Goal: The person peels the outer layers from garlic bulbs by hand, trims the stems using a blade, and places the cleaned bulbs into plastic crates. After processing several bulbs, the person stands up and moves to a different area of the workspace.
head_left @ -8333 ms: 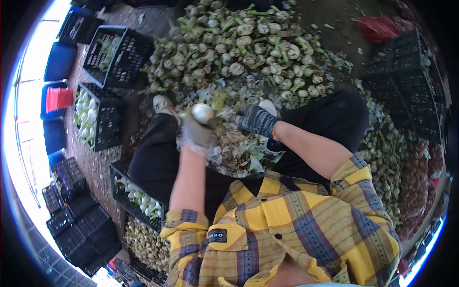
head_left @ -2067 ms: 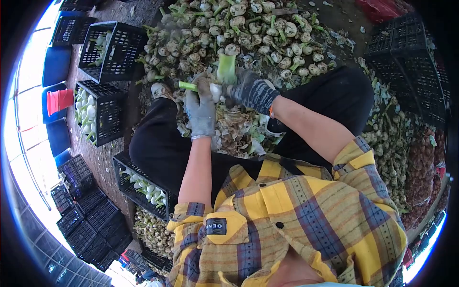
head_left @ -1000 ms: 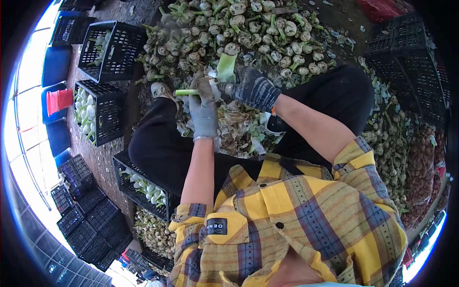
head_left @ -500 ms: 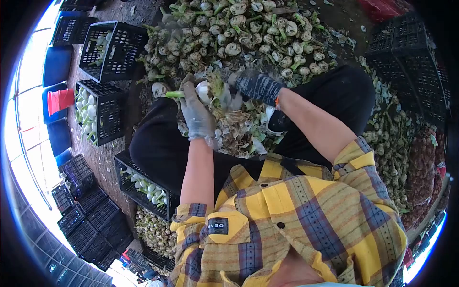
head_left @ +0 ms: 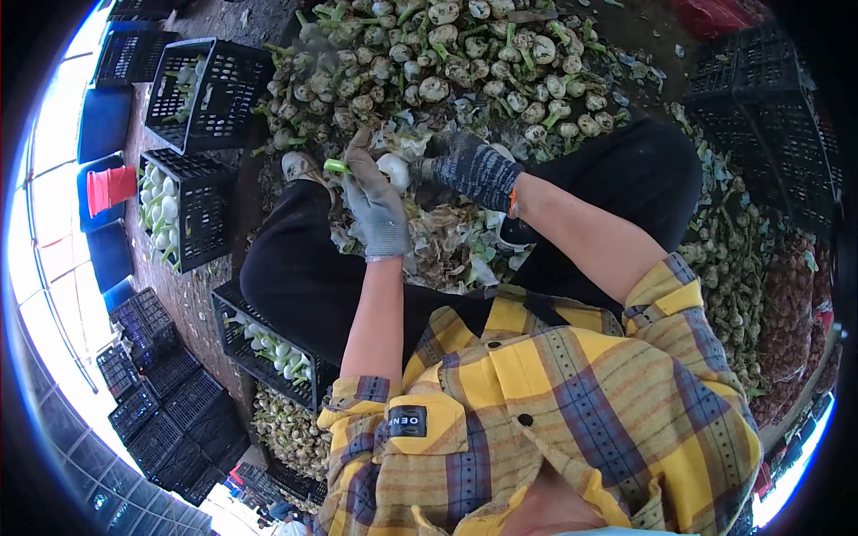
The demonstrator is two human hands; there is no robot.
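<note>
My left hand [head_left: 369,201], in a pale grey glove, is closed around a garlic bulb [head_left: 393,171]. The bulb's smooth white side faces right, and its cut green stem [head_left: 336,166] sticks out to the left. Close against the bulb's right side is my right hand [head_left: 475,170] in a dark speckled knit glove. Its fingers are curled, and whatever they grip is hidden. Under both hands lies a litter of papery peelings [head_left: 442,237], between my legs. Beyond them spreads a heap of soil-stained bulbs [head_left: 433,89] with short green stems.
Black crates of clean white bulbs stand at my left: one by my knee [head_left: 308,380], one farther off [head_left: 206,214], and a tilted one [head_left: 228,98]. A red bucket [head_left: 112,189] is beyond them. More crates [head_left: 760,125] and unpeeled bulbs [head_left: 724,295] are at right.
The ragged brown skin and roots hanging about the bulb have come off, leaving it white. My right hand has shifted slightly down, and my left hand has turned a little.
</note>
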